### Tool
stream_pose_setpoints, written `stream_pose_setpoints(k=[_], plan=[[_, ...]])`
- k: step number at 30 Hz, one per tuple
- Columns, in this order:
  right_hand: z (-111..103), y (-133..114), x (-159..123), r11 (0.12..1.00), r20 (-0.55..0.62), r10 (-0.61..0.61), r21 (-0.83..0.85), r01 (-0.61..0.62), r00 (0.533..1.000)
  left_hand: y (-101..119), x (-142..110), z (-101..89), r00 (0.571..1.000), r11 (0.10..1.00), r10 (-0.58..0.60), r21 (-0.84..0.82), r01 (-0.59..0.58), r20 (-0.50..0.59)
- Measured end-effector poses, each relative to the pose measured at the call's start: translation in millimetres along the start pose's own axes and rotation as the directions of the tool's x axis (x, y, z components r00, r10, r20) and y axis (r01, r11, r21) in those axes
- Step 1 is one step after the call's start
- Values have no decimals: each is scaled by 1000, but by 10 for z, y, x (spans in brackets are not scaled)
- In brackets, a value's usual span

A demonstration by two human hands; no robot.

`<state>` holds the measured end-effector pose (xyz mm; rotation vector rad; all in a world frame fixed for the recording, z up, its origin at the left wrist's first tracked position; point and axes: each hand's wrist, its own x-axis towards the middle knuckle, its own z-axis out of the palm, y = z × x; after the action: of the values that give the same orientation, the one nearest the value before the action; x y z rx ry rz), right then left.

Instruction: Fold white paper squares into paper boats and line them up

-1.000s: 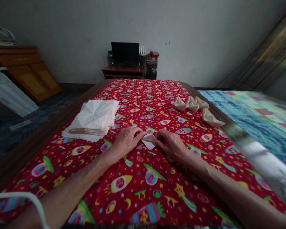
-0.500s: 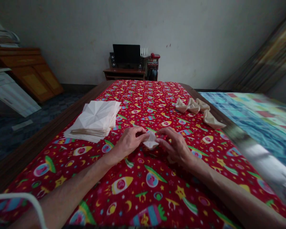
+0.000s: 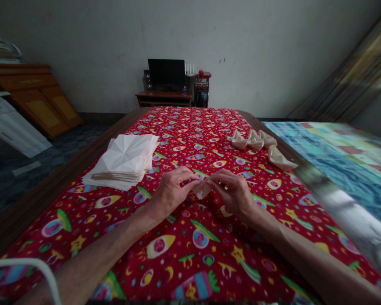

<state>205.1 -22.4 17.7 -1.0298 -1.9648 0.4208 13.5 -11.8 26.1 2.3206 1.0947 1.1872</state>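
A small piece of folded paper (image 3: 202, 190) is pinched between my two hands, over the middle of the red patterned tablecloth (image 3: 160, 275). My left hand (image 3: 174, 189) grips its left side between thumb and fingers. On the opposite side my right hand (image 3: 231, 190) pinches the upper right edge, thumb against forefinger. The paper's far side is partly hidden by the fingers. To the left lies a stack of creased white paper sheets (image 3: 123, 157). Several folded paper boats (image 3: 255, 140) sit at the right, one of them, a larger-looking boat (image 3: 280, 159), nearer to me.
A white cable or tube (image 3: 44, 267) curves over the lower left corner. Dark wooden table edges (image 3: 92, 163) run along both sides of the cloth. Beyond the table stand a monitor (image 3: 166, 74) and a red telephone (image 3: 204, 75). A bed (image 3: 333, 156) is at the right.
My right fingers have closed onto the paper's right side, and the paper now looks narrower and more folded. The whole view has shifted slightly.
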Motion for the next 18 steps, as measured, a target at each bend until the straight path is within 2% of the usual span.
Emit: stream_pose_setpoints(k=[5,8,11,14,18], plan=[[-20,88,51,980,-61,198,50,-195,978,-120,32,-53,991,993,-118,-30,117,-68],[-36,176,80,961,-94,271,81,-264,958,-204,41,-94,985,988,-154,-2,155,-79],[-61,260,97,952,-114,304,62,-298,946,-272,45,-120,979,983,-178,36,182,-94],[-89,306,106,955,-103,292,-26,-296,951,-326,44,-128,980,978,-176,94,185,-96],[-109,313,110,943,-53,275,-179,-281,960,-417,25,-104,985,963,-170,210,168,-8]])
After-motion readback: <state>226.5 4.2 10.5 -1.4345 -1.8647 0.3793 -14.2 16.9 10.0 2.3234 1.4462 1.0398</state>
